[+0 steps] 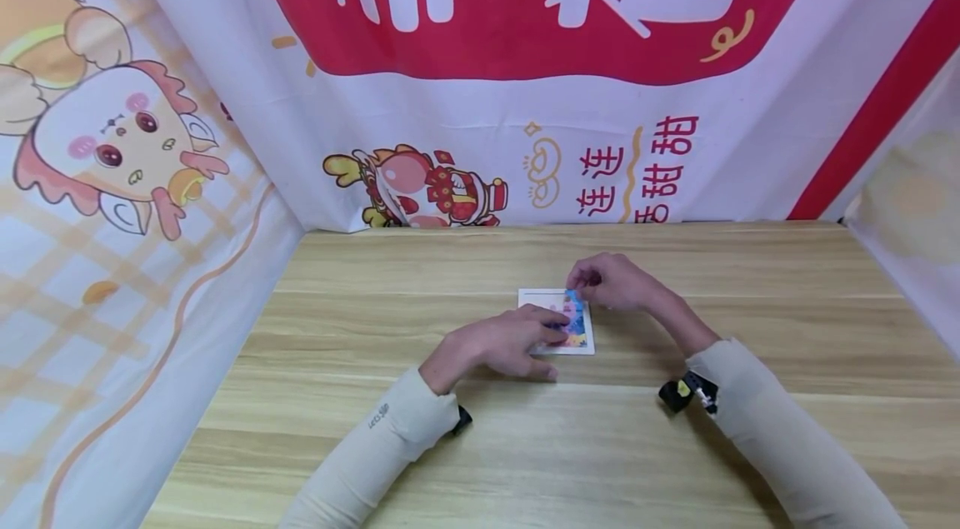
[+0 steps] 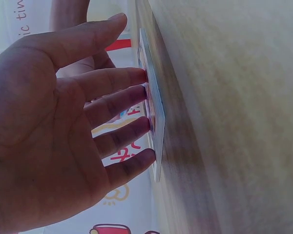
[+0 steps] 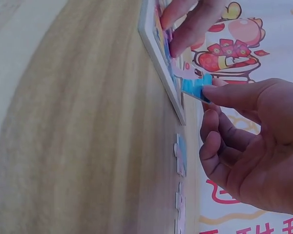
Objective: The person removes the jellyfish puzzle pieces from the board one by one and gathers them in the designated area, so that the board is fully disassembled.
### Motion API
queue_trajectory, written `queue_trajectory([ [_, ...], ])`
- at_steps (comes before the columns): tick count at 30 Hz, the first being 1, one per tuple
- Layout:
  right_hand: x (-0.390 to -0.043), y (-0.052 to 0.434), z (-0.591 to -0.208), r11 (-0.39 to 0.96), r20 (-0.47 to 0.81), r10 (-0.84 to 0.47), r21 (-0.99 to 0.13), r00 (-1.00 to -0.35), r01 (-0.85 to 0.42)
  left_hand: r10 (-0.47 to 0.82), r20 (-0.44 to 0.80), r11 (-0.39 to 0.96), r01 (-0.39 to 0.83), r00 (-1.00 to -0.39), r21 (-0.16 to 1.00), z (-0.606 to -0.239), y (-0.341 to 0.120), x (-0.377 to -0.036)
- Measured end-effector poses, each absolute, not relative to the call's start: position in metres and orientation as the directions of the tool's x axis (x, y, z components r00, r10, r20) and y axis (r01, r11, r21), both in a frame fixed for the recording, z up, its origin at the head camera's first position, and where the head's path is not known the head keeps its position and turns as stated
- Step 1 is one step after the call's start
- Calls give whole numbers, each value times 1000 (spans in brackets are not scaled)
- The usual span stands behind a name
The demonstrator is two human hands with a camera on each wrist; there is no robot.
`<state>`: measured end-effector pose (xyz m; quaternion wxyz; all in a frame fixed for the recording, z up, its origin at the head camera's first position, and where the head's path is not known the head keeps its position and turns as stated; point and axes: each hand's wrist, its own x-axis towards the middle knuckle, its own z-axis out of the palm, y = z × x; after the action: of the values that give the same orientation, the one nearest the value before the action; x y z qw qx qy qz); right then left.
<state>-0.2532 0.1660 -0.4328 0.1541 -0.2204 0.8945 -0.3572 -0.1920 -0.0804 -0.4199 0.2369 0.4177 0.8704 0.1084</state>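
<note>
A small jigsaw puzzle in a white tray (image 1: 531, 298) lies flat on the wooden table, its picture blue, pink and yellow. My left hand (image 1: 516, 341) reaches over it from the left, fingers spread and fairly straight. In the left wrist view, its fingertips (image 2: 145, 122) rest on the puzzle's face while the thumb stays off it. My right hand (image 1: 619, 282) is at the far right corner. Between thumb and forefinger it pinches a blue puzzle piece (image 3: 194, 87), tilted at the tray's edge; its other fingers are curled.
Loose puzzle pieces (image 3: 181, 155) lie on the table past the tray in the right wrist view. A printed white and red cloth (image 1: 450, 96) hangs behind the table (image 1: 525, 446), with another patterned cloth (image 1: 90, 279) along the left side.
</note>
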Motion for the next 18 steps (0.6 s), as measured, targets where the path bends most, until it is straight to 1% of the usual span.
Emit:
queue_trajectory([
  [4, -255, 170, -433, 629, -146, -506, -737, -850, -248, 778, -321, 628, 676, -539, 387, -420, -80, -192],
  [11, -257, 180, -432, 604, -154, -519, -762, -841, -233, 783, -314, 622, 688, -537, 375, -423, -80, -193],
  [18, -258, 197, -430, 609, -180, -537, -758, -824, -232, 781, -315, 625, 688, -539, 369, -423, -79, -193],
])
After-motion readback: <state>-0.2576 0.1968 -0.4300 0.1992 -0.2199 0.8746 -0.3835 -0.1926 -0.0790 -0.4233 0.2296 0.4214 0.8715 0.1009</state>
